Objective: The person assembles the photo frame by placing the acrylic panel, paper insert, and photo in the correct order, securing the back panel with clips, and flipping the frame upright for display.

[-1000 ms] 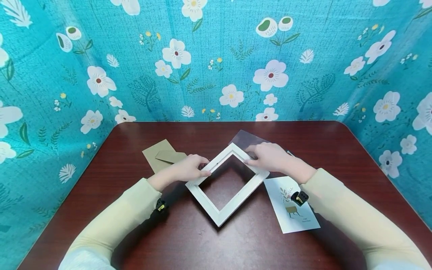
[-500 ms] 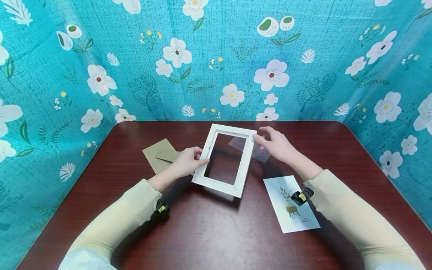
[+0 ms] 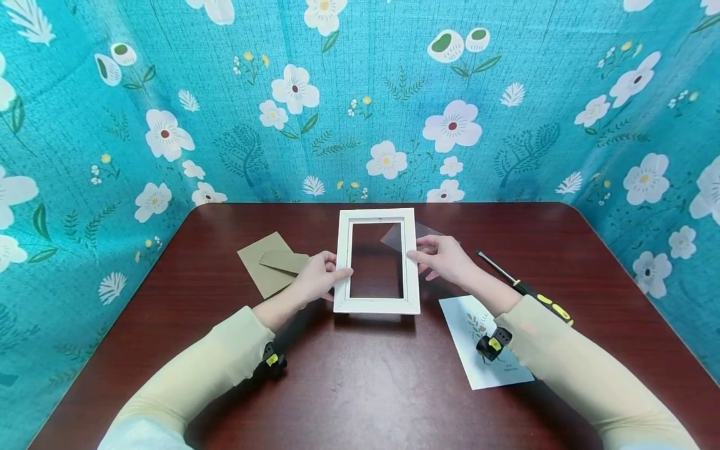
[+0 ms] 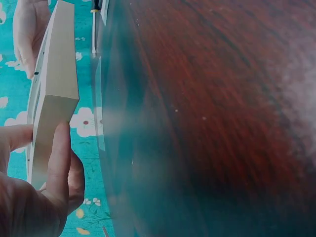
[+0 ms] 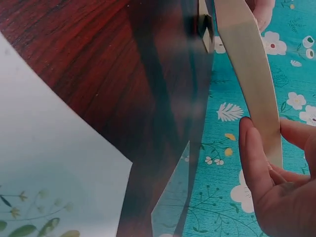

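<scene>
An empty white picture frame point(image 3: 377, 305) is held upright-facing in the head view, its long sides running away from me. My left hand point(image 3: 317, 278) grips its left side, thumb on the face and fingers behind. On the opposite side my right hand point(image 3: 444, 257) pinches the frame's right rail between thumb and fingers. The left wrist view shows the frame point(image 4: 58, 64) raised off the table, with left fingers point(image 4: 60, 153) along its outer edge. In the right wrist view the frame's edge point(image 5: 254, 74) sits between the right thumb and fingers.
A brown backing board point(image 3: 261, 275) with a stand flap lies left. A clear sheet point(image 3: 394, 236) lies behind the frame, partly hidden. At right are a printed plant card point(image 3: 467, 350) and a yellow-and-black screwdriver point(image 3: 525, 289) on the dark wooden table point(image 3: 360, 387). A floral curtain point(image 3: 360, 125) stands behind.
The frame has turned from a diamond position to nearly straight. My right hand moved off its upper corner, then down onto the right side; the left kept its grip. The screwdriver has come into full sight.
</scene>
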A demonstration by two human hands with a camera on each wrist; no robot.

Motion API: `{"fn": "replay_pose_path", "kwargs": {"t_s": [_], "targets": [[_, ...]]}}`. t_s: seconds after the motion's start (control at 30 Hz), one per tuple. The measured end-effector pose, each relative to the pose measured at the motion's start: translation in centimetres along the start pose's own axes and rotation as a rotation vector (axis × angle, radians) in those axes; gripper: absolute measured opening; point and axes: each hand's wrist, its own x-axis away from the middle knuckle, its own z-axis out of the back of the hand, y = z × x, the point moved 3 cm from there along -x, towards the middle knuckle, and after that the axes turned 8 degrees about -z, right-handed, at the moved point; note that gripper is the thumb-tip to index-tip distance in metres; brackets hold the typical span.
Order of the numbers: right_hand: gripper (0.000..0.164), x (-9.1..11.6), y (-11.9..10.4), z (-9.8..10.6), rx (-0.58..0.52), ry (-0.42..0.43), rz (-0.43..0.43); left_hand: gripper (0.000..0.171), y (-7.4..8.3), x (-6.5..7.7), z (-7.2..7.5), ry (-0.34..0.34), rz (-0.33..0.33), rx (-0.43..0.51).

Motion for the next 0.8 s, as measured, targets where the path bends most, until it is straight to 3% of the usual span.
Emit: {"fn": "replay_pose_path", "kwargs": {"t_s": [0.3,0.53,0.8], "targets": [[0.051,-0.1,0.9,-0.5,0.006,-0.046,-0.045,0.054,-0.5,1.0,0.1,-0.098,0.003,0.04],[0.058,0.0,1.1,-0.9,0.067,-0.073,-0.021,0.075,-1.1,1.3,0.1,-0.211,-0.024,0.076],[0.057,0.1,1.6,-1.6,0.173,-0.165,0.016,0.089,-1.3,1.3,0.1,-0.292,-0.03,0.066]]}}
